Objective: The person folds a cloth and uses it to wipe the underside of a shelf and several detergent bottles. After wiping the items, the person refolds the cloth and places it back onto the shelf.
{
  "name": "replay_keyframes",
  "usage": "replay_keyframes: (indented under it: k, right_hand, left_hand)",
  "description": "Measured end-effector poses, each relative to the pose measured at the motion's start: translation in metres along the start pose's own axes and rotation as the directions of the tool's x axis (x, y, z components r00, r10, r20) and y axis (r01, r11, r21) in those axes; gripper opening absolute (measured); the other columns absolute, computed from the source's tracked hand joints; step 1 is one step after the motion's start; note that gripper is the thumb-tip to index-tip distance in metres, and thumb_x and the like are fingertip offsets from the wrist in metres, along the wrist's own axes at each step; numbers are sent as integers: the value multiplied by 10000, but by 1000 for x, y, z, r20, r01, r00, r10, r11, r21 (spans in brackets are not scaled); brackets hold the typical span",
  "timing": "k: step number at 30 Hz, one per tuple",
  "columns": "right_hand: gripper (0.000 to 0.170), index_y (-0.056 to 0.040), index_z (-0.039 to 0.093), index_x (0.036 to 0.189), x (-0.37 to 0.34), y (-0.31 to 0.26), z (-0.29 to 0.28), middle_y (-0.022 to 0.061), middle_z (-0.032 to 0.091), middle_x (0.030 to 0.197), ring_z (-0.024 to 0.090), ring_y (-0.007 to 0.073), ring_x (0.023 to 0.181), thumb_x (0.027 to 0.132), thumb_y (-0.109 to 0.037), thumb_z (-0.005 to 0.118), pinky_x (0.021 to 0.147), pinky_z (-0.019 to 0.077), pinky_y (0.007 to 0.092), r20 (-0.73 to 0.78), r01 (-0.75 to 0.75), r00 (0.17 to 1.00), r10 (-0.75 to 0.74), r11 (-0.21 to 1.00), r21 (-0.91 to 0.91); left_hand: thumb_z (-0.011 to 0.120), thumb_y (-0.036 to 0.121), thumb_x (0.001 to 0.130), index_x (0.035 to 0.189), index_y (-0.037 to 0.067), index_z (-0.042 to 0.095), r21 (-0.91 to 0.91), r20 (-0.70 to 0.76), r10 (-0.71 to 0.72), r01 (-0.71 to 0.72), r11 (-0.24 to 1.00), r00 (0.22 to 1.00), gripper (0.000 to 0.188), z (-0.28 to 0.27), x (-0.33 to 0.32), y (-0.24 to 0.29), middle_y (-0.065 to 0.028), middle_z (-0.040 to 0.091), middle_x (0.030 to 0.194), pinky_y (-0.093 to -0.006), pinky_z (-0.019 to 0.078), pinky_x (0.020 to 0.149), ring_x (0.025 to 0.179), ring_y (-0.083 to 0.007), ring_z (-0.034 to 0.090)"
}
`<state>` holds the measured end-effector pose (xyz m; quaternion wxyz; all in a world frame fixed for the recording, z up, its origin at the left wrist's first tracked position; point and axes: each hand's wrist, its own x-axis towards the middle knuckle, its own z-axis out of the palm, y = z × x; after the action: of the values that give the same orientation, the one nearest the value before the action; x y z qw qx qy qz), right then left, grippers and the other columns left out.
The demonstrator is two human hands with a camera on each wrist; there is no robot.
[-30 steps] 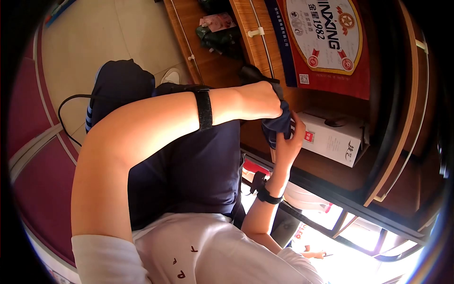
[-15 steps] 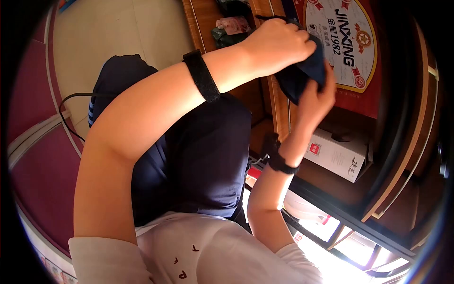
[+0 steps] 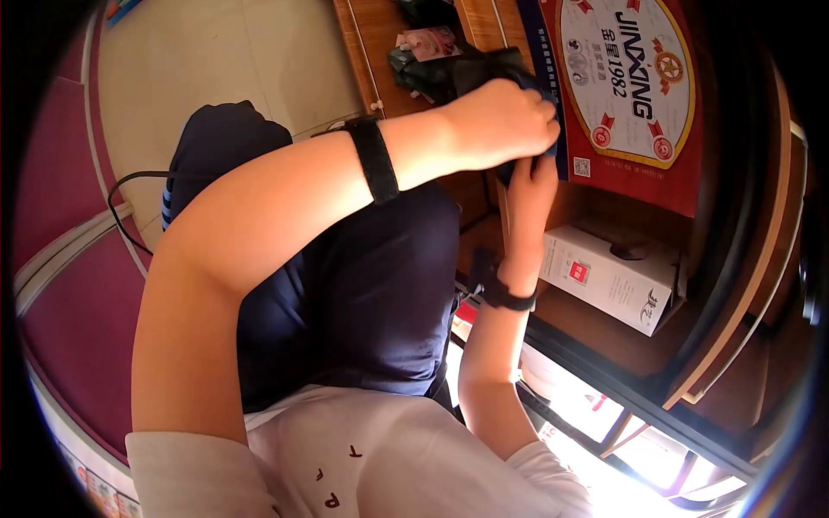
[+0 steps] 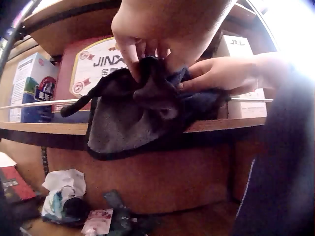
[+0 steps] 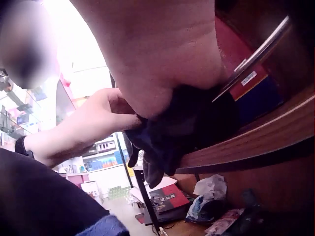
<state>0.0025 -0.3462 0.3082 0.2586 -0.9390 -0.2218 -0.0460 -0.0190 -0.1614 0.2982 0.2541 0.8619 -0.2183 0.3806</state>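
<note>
Both hands are on a dark navy cloth [image 4: 133, 123] with a fuzzy grey side, a black bound edge and a black strap sticking out to one side. My left hand [image 3: 501, 125] pinches its gathered top from above, fingertips bunched in the fabric. My right hand [image 3: 531, 186] grips the cloth close by, thumb and fingers on its edge, as the left wrist view shows. Below the left hand the cloth hangs loose over the shelf's front edge [image 4: 64, 130]. In the head view, the left hand covers much of it.
Behind the hands stands a red JINXING box [image 3: 626, 78], with a white carton [image 3: 604, 272] nearby on the shelf. A thin metal rail [image 4: 29, 104] runs along the shelf front. Lower down lie a crumpled plastic bag [image 4: 61, 191] and a pink paper packet [image 4: 97, 221].
Both hands rose with the cloth from beside the white carton to the red box, then came back slightly. The cloth, spread out half a second ago, is now bunched under the left hand.
</note>
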Motion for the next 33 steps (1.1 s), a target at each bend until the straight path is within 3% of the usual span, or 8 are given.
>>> replay_keyframes:
  k: [9,11,12,16,22,26,28,33]
  right_hand:
    - [286,63,604,1250,-107,23,-55,312,670,1125,659,475,1036,1032,-106,528,874,516,441,-12,-165,986,165,978,-129]
    - [329,52,589,1322,-114,15,-63,273,687,1182,685,336,1087,1041,-106,520,945,500,399,-4,-197,980,199,970,-139]
    - [329,52,589,1322,-117,18,-66,273,687,1182,685,336,1087,1041,-106,520,945,500,399,-5,-194,981,195,971,-141]
    - [479,37,547,1442,-103,12,-68,194,671,1314,628,235,1193,968,39,479,1062,453,354,-315,-213,932,180,974,-75]
    - [473,42,609,1384,-21,-57,-36,162,668,1355,616,240,1247,942,115,458,1120,427,375,-476,126,879,12,958,256]
    - [501,18,570,1414,35,-47,16,218,631,1388,590,364,1298,913,35,568,1115,435,422,-208,194,964,-167,974,120]
    - [467,9,590,1366,45,-41,40,222,646,1330,596,397,1247,899,19,597,1066,465,444,-226,319,910,-346,936,-148]
    - [432,-13,606,1319,33,-34,28,212,655,1277,595,411,1203,888,15,609,1029,473,459,-201,250,945,-259,966,-67]
  left_hand:
    - [669,127,830,916,51,671,-306,107,248,-206,929,963,115,15,-14,52,-37,650,954,-326,583,742,971,-209,657]
    - [673,128,825,902,50,664,-294,110,323,-280,914,940,110,13,-13,52,-37,646,953,-326,582,733,975,-205,656]
    - [677,129,820,889,50,656,-275,122,390,-347,897,913,107,12,-12,51,-38,641,952,-326,582,723,980,-201,654]
    - [695,142,804,827,64,613,-119,-120,413,-426,897,903,116,-1,3,33,-26,583,906,-321,575,672,946,-185,627]
    - [679,96,818,1030,41,698,-10,-233,11,-14,1000,972,220,-27,21,-10,-76,654,1101,-333,623,814,1090,-236,649]
    - [684,82,817,1082,24,699,125,-14,-209,209,970,978,271,-26,11,-33,-86,663,1101,-349,604,829,1076,-256,662]
    - [684,72,828,1087,9,681,134,47,-225,217,967,973,267,-13,0,-38,-93,660,1065,-352,607,804,1043,-268,680]
    - [657,68,859,1117,6,651,96,143,-158,145,985,977,265,-8,-9,-33,-116,678,1010,-364,609,773,977,-282,709]
